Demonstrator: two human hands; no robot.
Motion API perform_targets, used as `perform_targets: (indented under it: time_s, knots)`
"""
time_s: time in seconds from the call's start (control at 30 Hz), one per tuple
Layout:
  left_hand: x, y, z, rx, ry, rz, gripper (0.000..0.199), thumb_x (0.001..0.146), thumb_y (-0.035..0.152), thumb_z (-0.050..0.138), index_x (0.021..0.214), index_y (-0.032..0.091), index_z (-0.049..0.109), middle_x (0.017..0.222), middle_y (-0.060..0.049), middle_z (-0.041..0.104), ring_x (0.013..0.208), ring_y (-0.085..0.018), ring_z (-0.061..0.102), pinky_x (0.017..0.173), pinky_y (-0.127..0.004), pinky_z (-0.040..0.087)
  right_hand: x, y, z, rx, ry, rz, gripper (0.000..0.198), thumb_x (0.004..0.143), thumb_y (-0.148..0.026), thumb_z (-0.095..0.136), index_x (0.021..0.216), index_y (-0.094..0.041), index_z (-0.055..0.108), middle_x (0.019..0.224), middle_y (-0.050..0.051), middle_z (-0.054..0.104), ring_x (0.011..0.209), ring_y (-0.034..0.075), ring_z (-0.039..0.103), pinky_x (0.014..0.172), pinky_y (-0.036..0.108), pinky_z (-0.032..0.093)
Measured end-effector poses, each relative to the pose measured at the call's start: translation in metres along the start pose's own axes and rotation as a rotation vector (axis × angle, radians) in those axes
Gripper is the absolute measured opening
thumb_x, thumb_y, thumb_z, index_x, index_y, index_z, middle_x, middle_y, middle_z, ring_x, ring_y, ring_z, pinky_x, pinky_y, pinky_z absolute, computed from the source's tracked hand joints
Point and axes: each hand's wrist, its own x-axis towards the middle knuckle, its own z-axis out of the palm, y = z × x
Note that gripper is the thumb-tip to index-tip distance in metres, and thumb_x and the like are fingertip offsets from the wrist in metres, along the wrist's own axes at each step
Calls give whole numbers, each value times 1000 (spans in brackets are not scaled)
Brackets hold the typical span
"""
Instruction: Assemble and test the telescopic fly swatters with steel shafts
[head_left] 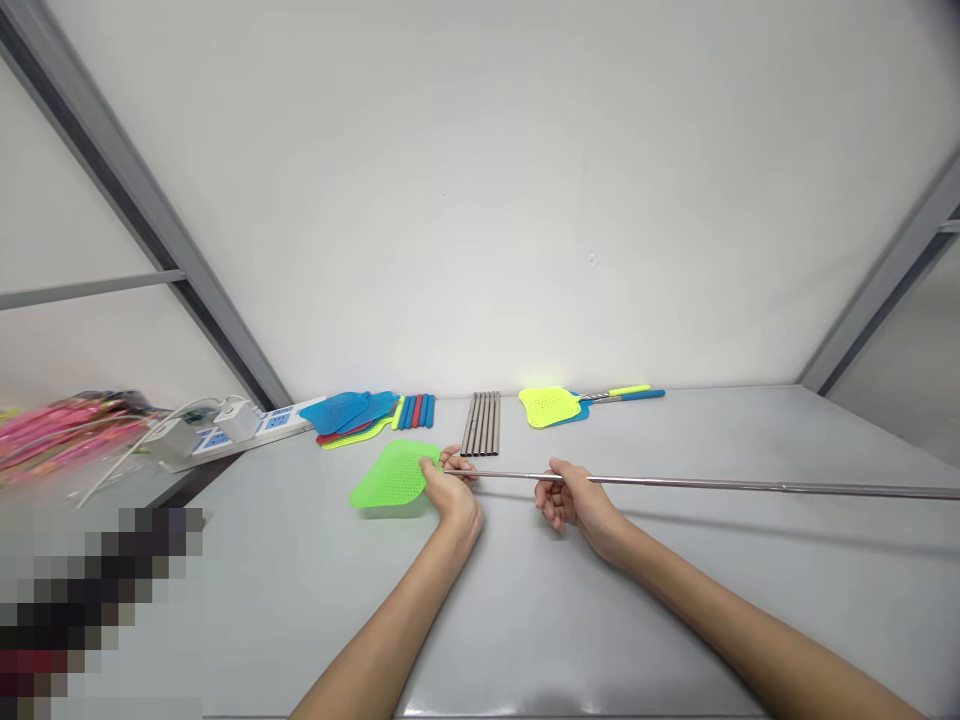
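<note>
My left hand (452,492) is closed at the neck of a bright green perforated fly swatter head (391,474), thumb on its edge. From there a thin telescopic metal rod (697,484), drawn out long, runs right and leaves the frame. The join between head and rod is covered by my left fingers. My right hand (576,498) pinches the rod a short way along, between thumb and forefinger, the other fingers curled loosely below. Rod and head are held above the grey table (525,610), casting shadows on it.
At the back lie blue, red and yellow swatter heads (341,412), coloured handles (417,411), several metal tubes (481,424), and a yellow swatter (551,405) over a blue one. A power strip (262,430) with plugged-in adapters and pink bagged items (67,435) are left. A wall (525,200) stands behind.
</note>
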Motion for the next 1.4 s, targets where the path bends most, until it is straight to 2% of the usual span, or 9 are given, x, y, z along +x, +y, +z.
perform_targets:
  time_s: [0.53,1.17,1.4]
  knots:
    - [-3,-1,0,-33,4,-20,38,78,42,25,63,14,47,35,5,38,30,-8,36,34,-19,27,2,4,-2,15,-1,18,47,77,-42,32,48,-12,53,38,0,44,33,7,38,36,20,28]
    - [-11,-7,-1,-79,55,24,40,79,45,25,59,16,44,34,6,34,29,-7,33,33,-18,25,0,9,-2,89,-1,28,44,77,-43,35,48,-13,52,40,-1,43,35,8,37,36,21,27]
    - [-16,-7,-1,-57,21,12,41,78,48,26,61,16,44,35,4,39,28,-7,34,32,-18,23,-1,9,-2,107,-4,23,44,76,-42,36,49,-13,52,40,0,43,36,8,38,37,20,27]
